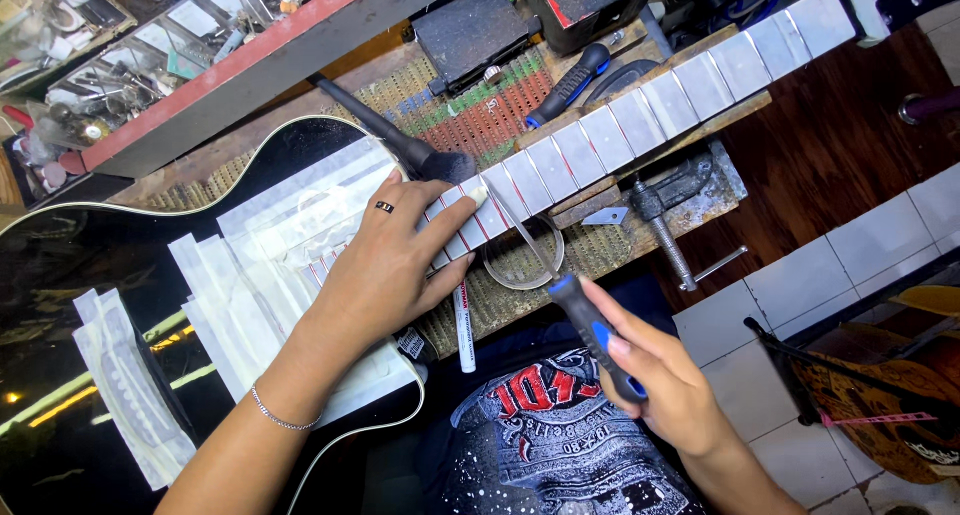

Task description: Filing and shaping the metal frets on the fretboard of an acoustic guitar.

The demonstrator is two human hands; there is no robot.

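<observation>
File (522, 233) held in right hand (655, 375), fingers closed round its blue-and-black handle; blade slants up-left to a fret on the guitar neck (640, 120). Neck runs lower-left to upper-right, taped between frets. Left hand (400, 260) lies flat on the neck, fingers extended, fingertip just beside the blade tip. Workbench (520, 265) cluttered: clamp (665, 220), marker (464, 330), brush (400, 140). Tiled floor at right.

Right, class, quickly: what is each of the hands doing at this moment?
Left hand: open, flat on the taped guitar neck.
Right hand: closed, holding a file by its blue-black handle.
</observation>
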